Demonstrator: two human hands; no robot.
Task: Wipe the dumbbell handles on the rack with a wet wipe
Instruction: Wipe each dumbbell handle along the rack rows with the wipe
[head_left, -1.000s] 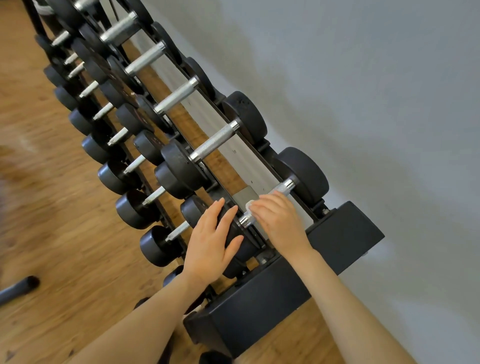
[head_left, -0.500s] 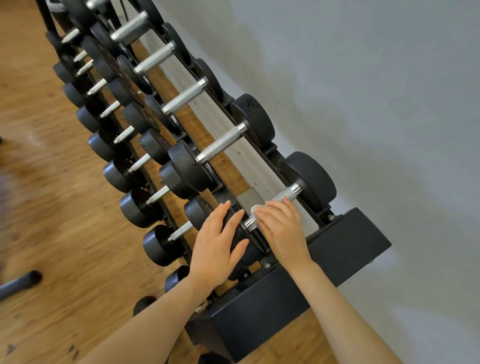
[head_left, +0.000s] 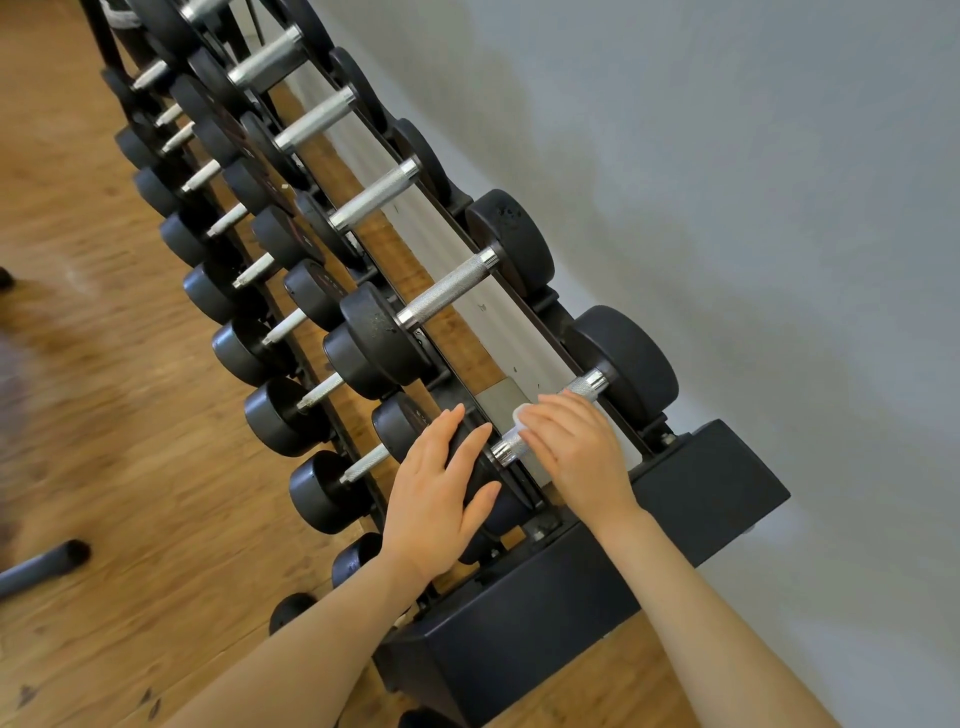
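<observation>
A black rack (head_left: 597, 587) holds rows of black dumbbells with knurled metal handles. My right hand (head_left: 576, 452) lies over the handle (head_left: 587, 385) of the nearest top-row dumbbell and holds a white wet wipe (head_left: 521, 415) against it, fingers curled over the bar. Only a corner of the wipe shows past my fingertips. My left hand (head_left: 441, 493) rests flat, fingers straight, on that dumbbell's near black head. The far head (head_left: 628, 364) sits free by the wall.
More dumbbells (head_left: 447, 291) run up the top row, with smaller ones (head_left: 280, 415) on the lower rows to the left. A grey wall (head_left: 727, 208) stands close behind the rack. Wood floor (head_left: 104, 467) lies to the left, with a dark bar end (head_left: 57, 561) on it.
My right hand with the wipe has slid a little along the handle towards the far head, baring more of the near end. My left hand stays on the near head.
</observation>
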